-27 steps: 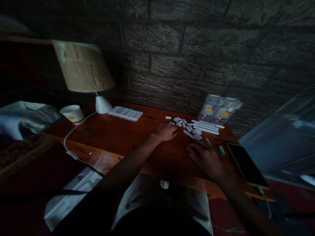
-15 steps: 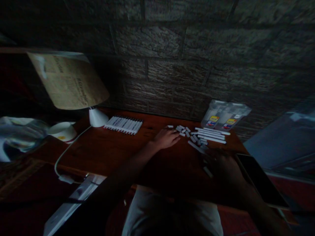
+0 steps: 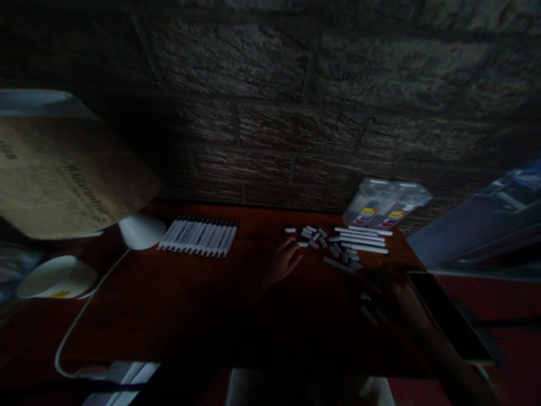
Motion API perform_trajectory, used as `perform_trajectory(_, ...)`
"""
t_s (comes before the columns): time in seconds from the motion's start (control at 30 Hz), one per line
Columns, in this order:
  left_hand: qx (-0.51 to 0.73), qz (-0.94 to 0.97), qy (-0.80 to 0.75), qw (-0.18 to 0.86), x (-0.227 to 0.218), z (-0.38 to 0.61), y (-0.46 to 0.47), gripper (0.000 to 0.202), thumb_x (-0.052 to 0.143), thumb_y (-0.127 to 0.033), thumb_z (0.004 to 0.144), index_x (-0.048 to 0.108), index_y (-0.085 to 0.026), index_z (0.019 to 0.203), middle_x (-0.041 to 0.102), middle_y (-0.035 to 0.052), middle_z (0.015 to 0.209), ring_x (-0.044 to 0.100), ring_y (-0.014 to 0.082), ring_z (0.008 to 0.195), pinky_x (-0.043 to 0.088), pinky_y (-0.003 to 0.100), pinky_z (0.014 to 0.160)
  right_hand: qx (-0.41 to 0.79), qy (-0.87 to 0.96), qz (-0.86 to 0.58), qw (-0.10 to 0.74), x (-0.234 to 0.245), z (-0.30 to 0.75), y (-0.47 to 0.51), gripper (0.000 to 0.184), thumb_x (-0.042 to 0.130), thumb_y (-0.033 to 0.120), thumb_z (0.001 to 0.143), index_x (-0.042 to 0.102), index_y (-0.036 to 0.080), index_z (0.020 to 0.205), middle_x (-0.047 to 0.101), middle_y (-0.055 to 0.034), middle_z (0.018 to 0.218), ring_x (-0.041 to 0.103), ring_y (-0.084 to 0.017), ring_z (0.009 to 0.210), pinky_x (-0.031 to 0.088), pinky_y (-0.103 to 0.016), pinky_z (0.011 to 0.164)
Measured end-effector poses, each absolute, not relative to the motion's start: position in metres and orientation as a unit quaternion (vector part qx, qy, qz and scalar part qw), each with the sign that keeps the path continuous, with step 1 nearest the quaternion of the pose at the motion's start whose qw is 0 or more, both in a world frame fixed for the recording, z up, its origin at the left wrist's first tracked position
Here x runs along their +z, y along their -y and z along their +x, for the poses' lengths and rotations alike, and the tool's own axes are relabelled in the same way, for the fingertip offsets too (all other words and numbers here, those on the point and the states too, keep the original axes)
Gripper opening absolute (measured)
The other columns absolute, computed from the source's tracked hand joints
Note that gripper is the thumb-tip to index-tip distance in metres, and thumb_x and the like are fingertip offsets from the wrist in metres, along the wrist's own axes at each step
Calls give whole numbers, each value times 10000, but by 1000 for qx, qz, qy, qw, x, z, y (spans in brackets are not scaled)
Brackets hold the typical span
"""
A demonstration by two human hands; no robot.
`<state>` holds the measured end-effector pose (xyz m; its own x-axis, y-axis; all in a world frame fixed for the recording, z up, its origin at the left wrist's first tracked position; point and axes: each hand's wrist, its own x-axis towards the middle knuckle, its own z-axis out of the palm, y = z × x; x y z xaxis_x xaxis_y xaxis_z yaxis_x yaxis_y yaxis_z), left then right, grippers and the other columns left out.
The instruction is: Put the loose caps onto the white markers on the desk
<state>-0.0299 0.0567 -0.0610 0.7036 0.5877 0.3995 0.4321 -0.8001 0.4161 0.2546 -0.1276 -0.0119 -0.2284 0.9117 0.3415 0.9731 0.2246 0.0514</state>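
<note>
My left hand (image 3: 284,260) rests low over the desk with its fingers loosely bent and apart. A short pale cap-like piece (image 3: 302,244) lies at its fingertips. Beyond it, another such piece (image 3: 290,230) lies alone. Several more short pieces (image 3: 323,242) are scattered between my hands. A white marker-like stick (image 3: 338,264) points toward my right hand (image 3: 386,290), which is in deep shadow over the desk. Its fingers are too dark to make out. Pale pieces (image 3: 368,314) show beside and under it. White sticks (image 3: 361,239) lie side by side behind.
A row of white markers (image 3: 198,237) lies at left on the wooden desk (image 3: 139,316). Nearby stand a lamp (image 3: 71,175), its cord (image 3: 91,301) and a white cup-like container (image 3: 59,277). Clear plastic cases (image 3: 386,203) stand against the brick wall. A dark tablet (image 3: 448,316) lies right.
My left hand has drawn back slightly from the scattered pieces, its fingers more bent. My right hand stays near the same spot. The view has shifted, bringing the lamp closer.
</note>
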Motion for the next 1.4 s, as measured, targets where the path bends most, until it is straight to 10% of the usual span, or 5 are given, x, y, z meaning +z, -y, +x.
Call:
perform_trajectory(0.5, 297, 912, -282, 7, -59, -34, -66, 284, 439, -347, 1055, 667, -177, 1059, 660, 23, 1255, 646, 158, 1101, 539, 316, 1014, -57, 736, -624, 256, -18, 219, 134, 354, 479, 137, 925, 739, 215, 1152, 742, -95, 1117, 704, -199, 964, 599, -313, 820)
perform_trajectory(0.83, -35, 893, -447, 38, 19, -26, -38, 424, 381, -458, 1057, 705, -201, 1154, 696, 99, 1177, 694, 270, 1067, 551, 353, 847, 13, 850, -470, 238, 7, 112, 101, 547, 452, 422, 1048, 543, 121, 1495, 500, -164, 1559, 531, -272, 1400, 508, -419, 1127)
perform_trajectory(1.1, -5, 877, -479, 35, 23, -41, -44, 493, 341, -493, 1055, 736, -219, 1162, 718, 140, 1083, 702, 288, 1021, 535, 382, 871, -11, 732, -655, 187, -9, 230, 109, 342, 442, 204, 991, 739, 177, 1160, 736, -133, 1130, 682, -247, 1024, 572, -383, 890)
perform_trajectory(1.4, 17, 902, -421, 97, 4, -6, -51, 425, 366, -427, 1067, 720, -231, 1196, 692, 93, 1234, 680, 298, 1123, 533, 420, 915, -46, 696, -583, 416, 5, 108, 60, 364, 454, 343, 1051, 635, 186, 776, 657, -77, 794, 618, -174, 802, 507, -312, 771)
